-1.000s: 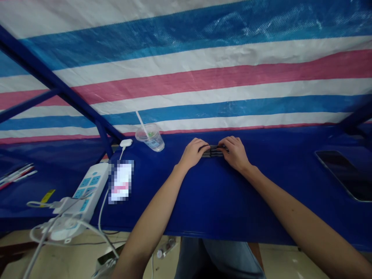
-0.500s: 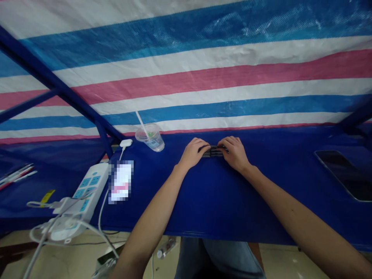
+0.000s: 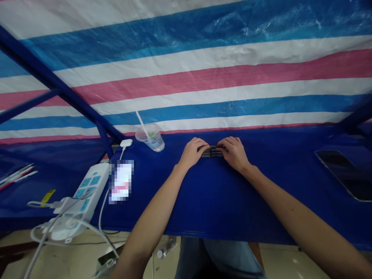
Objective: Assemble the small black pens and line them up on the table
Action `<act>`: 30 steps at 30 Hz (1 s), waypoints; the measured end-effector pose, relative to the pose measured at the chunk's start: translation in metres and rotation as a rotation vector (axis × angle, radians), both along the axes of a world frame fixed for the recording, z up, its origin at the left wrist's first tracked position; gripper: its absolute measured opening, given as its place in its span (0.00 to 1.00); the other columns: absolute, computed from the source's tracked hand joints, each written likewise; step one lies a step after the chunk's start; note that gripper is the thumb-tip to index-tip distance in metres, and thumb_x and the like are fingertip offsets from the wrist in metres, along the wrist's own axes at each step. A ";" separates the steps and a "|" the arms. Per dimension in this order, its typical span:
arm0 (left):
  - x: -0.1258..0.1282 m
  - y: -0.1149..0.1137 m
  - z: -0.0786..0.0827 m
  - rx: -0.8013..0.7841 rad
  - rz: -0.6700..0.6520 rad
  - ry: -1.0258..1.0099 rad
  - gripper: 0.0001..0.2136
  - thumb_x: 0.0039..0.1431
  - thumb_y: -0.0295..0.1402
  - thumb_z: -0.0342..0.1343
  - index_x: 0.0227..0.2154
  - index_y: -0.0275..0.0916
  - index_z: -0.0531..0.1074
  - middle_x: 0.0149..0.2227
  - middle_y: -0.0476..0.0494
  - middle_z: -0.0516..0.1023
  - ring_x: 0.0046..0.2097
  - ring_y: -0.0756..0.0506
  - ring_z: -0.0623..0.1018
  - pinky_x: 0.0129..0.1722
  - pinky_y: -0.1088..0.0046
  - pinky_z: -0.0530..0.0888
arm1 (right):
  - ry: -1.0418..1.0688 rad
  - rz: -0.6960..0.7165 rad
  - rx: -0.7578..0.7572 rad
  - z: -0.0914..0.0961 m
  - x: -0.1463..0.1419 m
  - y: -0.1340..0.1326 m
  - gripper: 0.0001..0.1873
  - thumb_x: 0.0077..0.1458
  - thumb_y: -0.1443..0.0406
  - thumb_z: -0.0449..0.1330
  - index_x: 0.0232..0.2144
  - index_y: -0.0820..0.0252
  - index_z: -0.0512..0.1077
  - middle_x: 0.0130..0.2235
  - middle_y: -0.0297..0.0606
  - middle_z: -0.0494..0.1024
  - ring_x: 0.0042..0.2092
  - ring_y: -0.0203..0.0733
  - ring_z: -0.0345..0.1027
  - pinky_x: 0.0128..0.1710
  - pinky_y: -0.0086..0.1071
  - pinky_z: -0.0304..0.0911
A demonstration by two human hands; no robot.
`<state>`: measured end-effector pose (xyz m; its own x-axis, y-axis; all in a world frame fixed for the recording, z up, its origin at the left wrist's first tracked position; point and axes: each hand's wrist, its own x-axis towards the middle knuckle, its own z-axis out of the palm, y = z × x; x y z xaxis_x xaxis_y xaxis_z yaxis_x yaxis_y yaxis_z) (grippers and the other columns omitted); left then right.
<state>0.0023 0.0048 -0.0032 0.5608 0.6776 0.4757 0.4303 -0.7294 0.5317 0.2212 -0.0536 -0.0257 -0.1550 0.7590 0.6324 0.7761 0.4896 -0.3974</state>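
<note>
Near the top middle of the blue table (image 3: 215, 201), the left hand (image 3: 192, 153) and right hand (image 3: 234, 154) close in a narrow grip on opposite ends of a small bundle of dark pen-like sticks (image 3: 212, 152), which lies flat on the table. A clear plastic cup (image 3: 150, 138) stands to their left, a dark tablet (image 3: 343, 174) lies at the right of the frame, and a white power strip (image 3: 87, 190) sits at lower left.

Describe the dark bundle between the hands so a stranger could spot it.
Find the blue tabletop under the striped tarp. Near its far edge, right of a clear plastic cup with a straw, the left hand and right hand meet. Between them, held at both ends, lie the dark slender bars, side by side.
</note>
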 end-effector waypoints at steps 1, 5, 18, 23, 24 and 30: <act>0.000 -0.001 0.001 -0.004 0.005 0.010 0.10 0.71 0.39 0.57 0.39 0.42 0.81 0.41 0.44 0.82 0.46 0.43 0.78 0.51 0.61 0.75 | 0.005 -0.007 0.004 0.000 0.000 0.000 0.04 0.67 0.65 0.60 0.38 0.56 0.75 0.39 0.40 0.81 0.41 0.48 0.69 0.43 0.41 0.55; 0.001 -0.002 0.002 -0.011 0.008 0.065 0.11 0.72 0.40 0.54 0.40 0.42 0.80 0.42 0.44 0.82 0.47 0.43 0.77 0.52 0.61 0.74 | 0.012 -0.029 0.025 0.001 0.001 0.001 0.04 0.66 0.65 0.59 0.38 0.55 0.75 0.40 0.41 0.80 0.42 0.49 0.69 0.43 0.42 0.56; -0.002 0.003 -0.005 0.020 -0.024 0.036 0.09 0.70 0.37 0.58 0.38 0.42 0.81 0.40 0.44 0.82 0.45 0.43 0.78 0.48 0.61 0.76 | 0.034 -0.017 0.001 0.002 0.000 0.000 0.07 0.66 0.66 0.59 0.36 0.55 0.77 0.36 0.38 0.80 0.40 0.47 0.70 0.43 0.41 0.56; -0.001 0.001 -0.002 -0.003 0.006 -0.016 0.10 0.70 0.38 0.57 0.38 0.41 0.81 0.39 0.44 0.82 0.45 0.43 0.78 0.49 0.62 0.75 | 0.075 -0.070 0.003 0.002 -0.001 0.000 0.08 0.66 0.60 0.62 0.35 0.55 0.76 0.34 0.38 0.81 0.38 0.47 0.71 0.44 0.43 0.56; -0.001 0.001 -0.001 -0.008 0.018 -0.032 0.10 0.71 0.38 0.57 0.38 0.41 0.80 0.39 0.44 0.82 0.45 0.43 0.78 0.49 0.62 0.75 | 0.099 -0.095 0.001 0.003 -0.001 -0.001 0.09 0.66 0.58 0.62 0.35 0.55 0.76 0.33 0.38 0.81 0.37 0.46 0.71 0.45 0.43 0.56; -0.001 0.000 0.001 -0.019 0.100 -0.092 0.09 0.71 0.38 0.56 0.42 0.42 0.80 0.41 0.44 0.82 0.46 0.43 0.78 0.50 0.62 0.75 | 0.467 -0.070 -0.178 0.016 0.000 -0.007 0.18 0.60 0.47 0.65 0.37 0.54 0.77 0.30 0.36 0.79 0.32 0.45 0.70 0.40 0.41 0.61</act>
<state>0.0011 0.0045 -0.0020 0.4442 0.7374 0.5090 0.4493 -0.6748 0.5855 0.2210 -0.0610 -0.0100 0.1690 0.8600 0.4815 0.5241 0.3353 -0.7829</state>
